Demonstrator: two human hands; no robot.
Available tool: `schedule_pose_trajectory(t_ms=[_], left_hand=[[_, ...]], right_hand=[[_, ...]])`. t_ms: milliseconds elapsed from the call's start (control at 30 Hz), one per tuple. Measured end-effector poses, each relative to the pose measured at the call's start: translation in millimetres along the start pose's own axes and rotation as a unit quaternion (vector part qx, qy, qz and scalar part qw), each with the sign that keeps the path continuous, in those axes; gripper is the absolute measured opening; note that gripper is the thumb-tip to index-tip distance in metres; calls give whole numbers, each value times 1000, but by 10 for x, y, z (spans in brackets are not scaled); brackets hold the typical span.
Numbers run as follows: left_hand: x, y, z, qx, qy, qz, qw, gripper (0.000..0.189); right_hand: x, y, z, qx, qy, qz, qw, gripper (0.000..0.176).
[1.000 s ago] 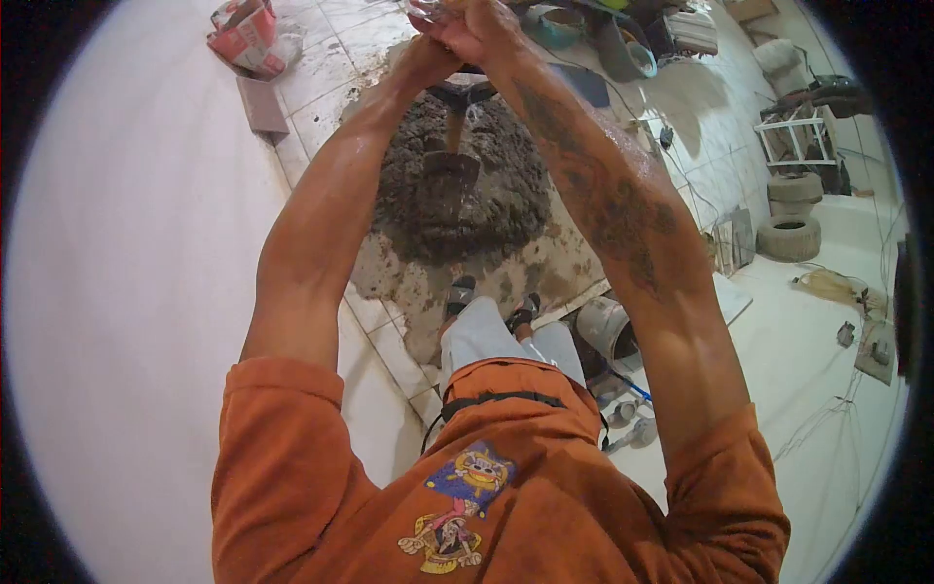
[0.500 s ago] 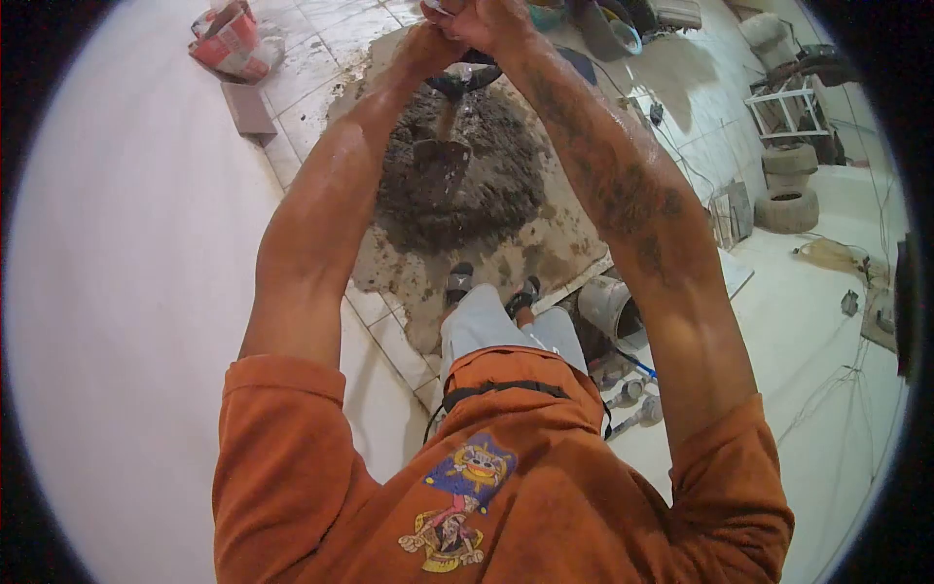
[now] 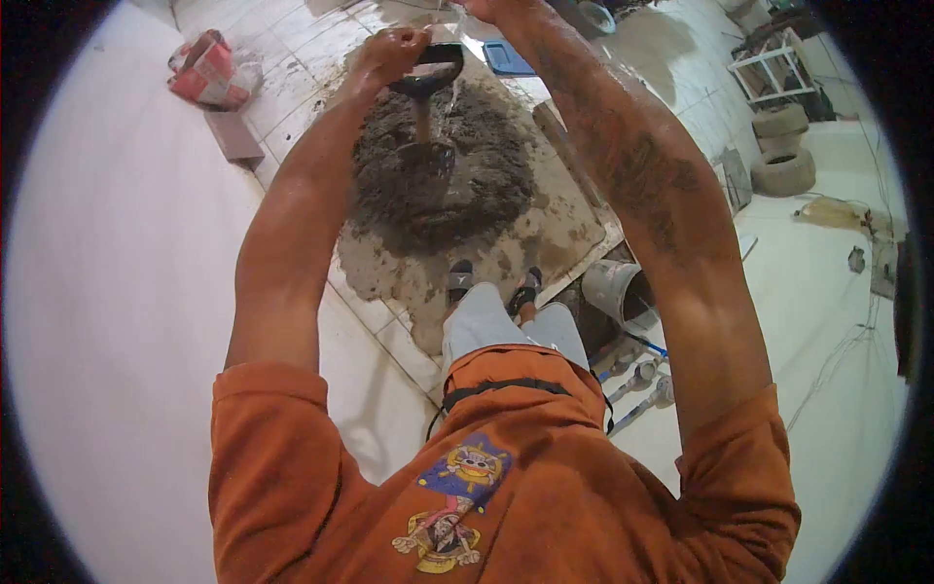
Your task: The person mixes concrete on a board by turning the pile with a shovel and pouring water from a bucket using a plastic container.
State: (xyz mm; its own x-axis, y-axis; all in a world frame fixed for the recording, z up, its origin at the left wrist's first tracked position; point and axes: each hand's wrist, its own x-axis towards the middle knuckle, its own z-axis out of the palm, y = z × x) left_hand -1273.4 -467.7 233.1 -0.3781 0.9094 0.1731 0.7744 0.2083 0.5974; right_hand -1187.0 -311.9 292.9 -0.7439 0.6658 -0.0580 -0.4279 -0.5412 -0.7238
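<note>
My left hand [image 3: 389, 49] is closed around the black D-handle of a shovel [image 3: 428, 83]. The shovel blade [image 3: 426, 156] stands stuck in a wet grey mortar pile [image 3: 457, 195] on the tiled floor. My right hand [image 3: 491, 8] is raised at the top edge of the view and mostly cut off, so its grip is hidden. A thin stream of water [image 3: 454, 92] falls past the handle onto the pile. My sandalled feet [image 3: 491, 287] stand at the pile's near edge.
A red and white bag [image 3: 204, 73] and a flat brown tile [image 3: 233, 136] lie at the left. A blue tray [image 3: 508, 58] lies beyond the pile. A grey bucket [image 3: 613, 292], pipe pieces [image 3: 637, 384], tyres [image 3: 783, 146] and a white rack [image 3: 778, 68] are at the right.
My hands were clasped together above the shovel handle. Now they are apart: the left grips the handle lower down and the right has risen to the top edge.
</note>
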Motion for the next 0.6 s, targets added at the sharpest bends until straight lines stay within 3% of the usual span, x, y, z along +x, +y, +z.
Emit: schedule_pose_trajectory(t_ms=[67,133,233,333,400,467,500,533,567,600], left_hand=[[41,-79,33,-35,-1,-13,999,46],[135,-186,48,-81,-30,-87,992,45],[43,-63,-105,-66,-32,-85,994,48],[118,-344,-59,-3,-21,-77,997,50],[75,-579,60,13,56,-17,998,51],[34,-796,51,234,64,213,947,34],[29,-883,112,294,115,278,907,29],[-36,-705,81,185,52,197,962,29],[-139,-509,79,161,42,149,975,28],[-188,-339,76,141,35,98,984,28]], right_hand=[[218,-121,-318,-42,-4,-8,999,37],[284,-323,-665,-122,20,-14,992,40],[-719,-759,-782,-108,0,-90,990,39],[-1764,-1034,-1346,-207,99,-83,970,35],[-2443,-1020,-2129,-255,196,-49,945,34],[-3198,-878,-3047,-283,315,-2,906,34],[-3656,-768,-3497,-295,379,6,877,32],[-4138,-647,-3941,-294,441,18,848,30],[-4628,-530,-4298,-290,496,18,818,28],[-5108,-444,-4700,-229,544,99,801,24]])
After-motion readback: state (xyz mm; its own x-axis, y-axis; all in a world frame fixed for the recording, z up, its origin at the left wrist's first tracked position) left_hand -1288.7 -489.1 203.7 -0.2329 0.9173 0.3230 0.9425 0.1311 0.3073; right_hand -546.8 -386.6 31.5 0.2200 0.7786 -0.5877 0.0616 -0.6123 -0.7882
